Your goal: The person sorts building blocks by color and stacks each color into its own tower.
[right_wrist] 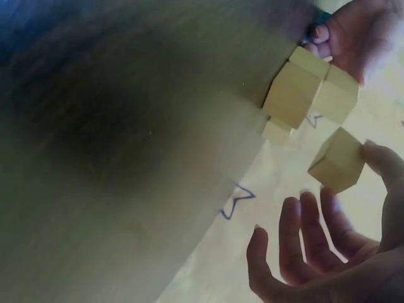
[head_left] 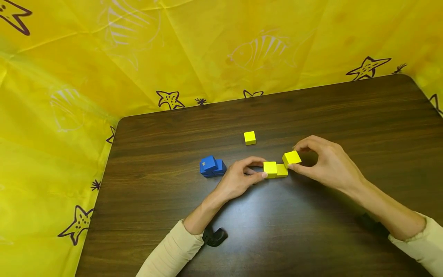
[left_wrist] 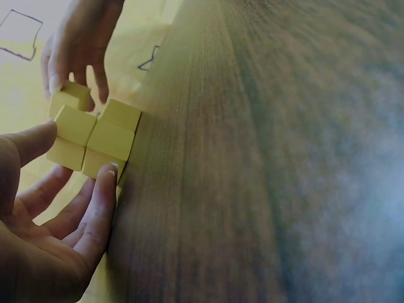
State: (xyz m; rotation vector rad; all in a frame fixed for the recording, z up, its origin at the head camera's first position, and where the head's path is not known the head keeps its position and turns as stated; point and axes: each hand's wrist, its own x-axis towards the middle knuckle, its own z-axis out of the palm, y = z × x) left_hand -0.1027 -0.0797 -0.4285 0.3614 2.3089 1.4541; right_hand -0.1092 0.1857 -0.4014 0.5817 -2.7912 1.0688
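Two yellow blocks lie side by side on the table, and an upper yellow block (head_left: 270, 169) sits on the left one. My left hand (head_left: 238, 179) pinches this upper block with the thumb, its other fingers reaching down along the lower blocks. Beside it, the top of the right lower yellow block (head_left: 282, 170) shows. My right hand (head_left: 332, 165) holds another yellow block (head_left: 292, 157) between thumb and fingertips. In the right wrist view this held block (right_wrist: 339, 161) is raised and apart from the stack.
Behind the hands lies a single yellow block (head_left: 250, 137). A small pile of blue blocks (head_left: 209, 164) stands left of my left hand, its top block turned askew. The brown table (head_left: 155, 207) meets a yellow patterned cloth (head_left: 207, 50) at the back and left.
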